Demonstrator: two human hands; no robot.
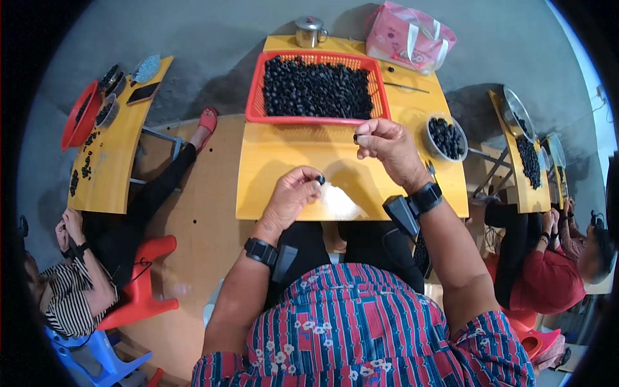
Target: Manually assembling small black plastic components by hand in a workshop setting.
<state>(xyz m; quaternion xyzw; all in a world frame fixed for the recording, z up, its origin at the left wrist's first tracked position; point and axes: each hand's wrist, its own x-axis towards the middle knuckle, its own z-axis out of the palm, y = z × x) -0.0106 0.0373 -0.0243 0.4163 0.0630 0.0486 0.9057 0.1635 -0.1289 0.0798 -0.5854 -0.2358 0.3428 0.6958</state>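
Note:
My left hand [290,197] is closed near the front edge of the yellow table [271,151], pinching a small black ring-like part [320,180] between thumb and finger. Farther forward and to the right, my right hand [389,149] pinches another small black piece [356,138], mostly hidden by the fingertips. Beyond both hands stands a red plastic basket [255,97] heaped with small black ring-shaped parts [316,87]. To the right of my right hand, a clear round tub [433,149] holds more black parts. A thin pointed tool [431,169] lies beside my right wrist.
A lidded metal mug [310,32] and a pink bag [409,39] stand at the table's far end. A thin metal rod [407,87] lies right of the basket. Co-workers sit at side tables left [119,168] and right [529,200]. A bright white patch [338,203] shows near my left hand.

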